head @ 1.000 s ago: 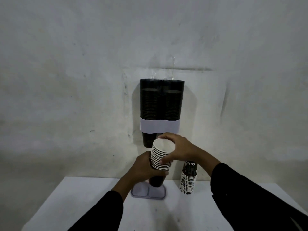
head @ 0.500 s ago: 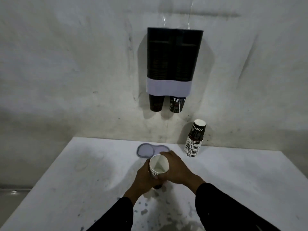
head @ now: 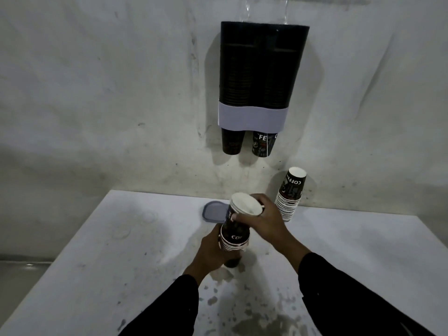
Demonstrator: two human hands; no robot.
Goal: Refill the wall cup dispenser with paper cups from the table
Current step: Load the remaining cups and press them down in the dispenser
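Over the white counter [head: 145, 251], the left hand [head: 213, 251] grips the nested stack of dark printed paper cups [head: 236, 236] low; the right hand [head: 264, 219] pinches its top rims. Light, crushable, prone to separating, so hold the sidewalls gently.

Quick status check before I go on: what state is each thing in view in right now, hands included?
Wall cup dispenser: mounted on wall, both tubes loaded, a cup showing at each outlet.
Dispenser lid: off, lying on the table.
Held cup stack: upright, base on table.
Top cups: being pulled apart from the stack.
Second cup stack: leaning against the wall, untouched.
Left hand: grips the stack's lower part.
Right hand: grips the top cups.
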